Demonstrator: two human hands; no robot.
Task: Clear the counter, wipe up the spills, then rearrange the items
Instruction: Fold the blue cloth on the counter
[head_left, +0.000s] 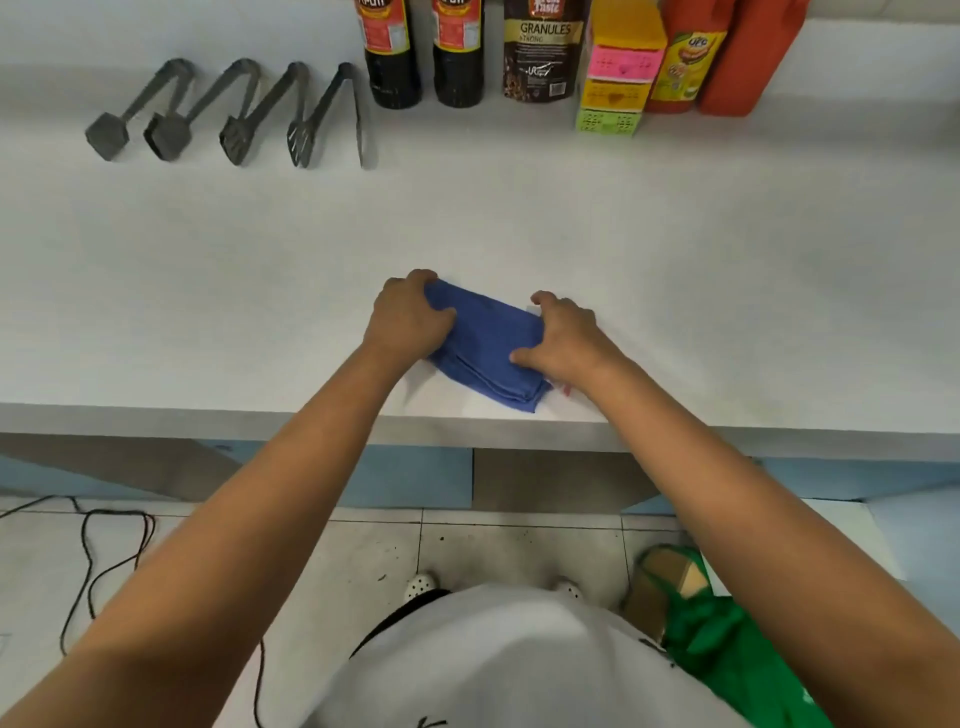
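A folded blue cloth (485, 345) lies on the white counter (519, 218) near its front edge. My left hand (408, 317) grips the cloth's far left end with curled fingers. My right hand (563, 338) holds the cloth's right side, thumb on top of the fold. Several dark metal tongs (234, 111) lie in a row at the back left. Along the back stand two dark sauce bottles (423, 52), a bag of coffee granules (543, 52), stacked coloured boxes (615, 78) and two red sauce containers (727, 57).
Below the counter edge (208, 415) the tiled floor shows a black cable (104, 551) at left and a green bag (727, 639) at right. A small red mark (567, 391) sits by the cloth's near right corner.
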